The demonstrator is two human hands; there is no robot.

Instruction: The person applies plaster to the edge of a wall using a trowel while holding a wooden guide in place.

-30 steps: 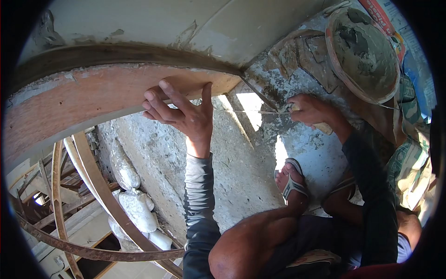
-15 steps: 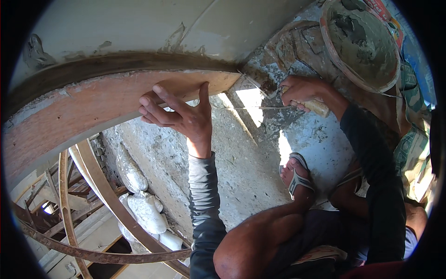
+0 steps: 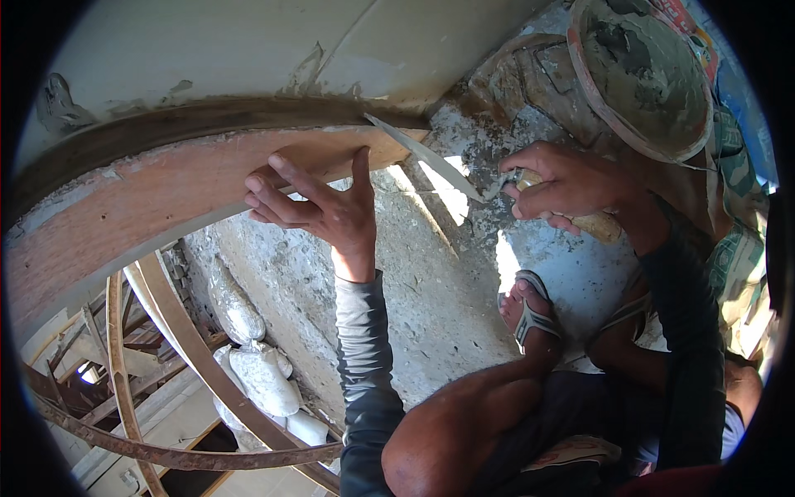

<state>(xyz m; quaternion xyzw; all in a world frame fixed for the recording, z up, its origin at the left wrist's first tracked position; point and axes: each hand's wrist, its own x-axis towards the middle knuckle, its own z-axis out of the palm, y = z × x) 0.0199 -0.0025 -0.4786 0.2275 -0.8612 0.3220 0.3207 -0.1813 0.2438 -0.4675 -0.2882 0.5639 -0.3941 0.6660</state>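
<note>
My right hand (image 3: 571, 186) is closed round the wooden handle of a trowel (image 3: 435, 164). Its narrow grey blade points up and left, its tip near the gap between a curved wooden board (image 3: 166, 178) and the wall. My left hand (image 3: 319, 207) touches the board near its right end, fingers spread and thumb pointing up. Wet grey mortar fills part of a round tub (image 3: 642, 74) beyond my right hand.
A plastered wall (image 3: 232, 50) rises behind the board. Curved rusty metal bars (image 3: 207, 356) and white sacks (image 3: 261, 381) lie at lower left. My sandalled foot (image 3: 530, 315) stands on the rough concrete (image 3: 397, 282). Green-and-white sacks (image 3: 733, 248) are at the right edge.
My right hand has turned and shifted slightly right, raising the trowel so its blade now shows broadside, pointing up and left. My left hand has barely moved.
</note>
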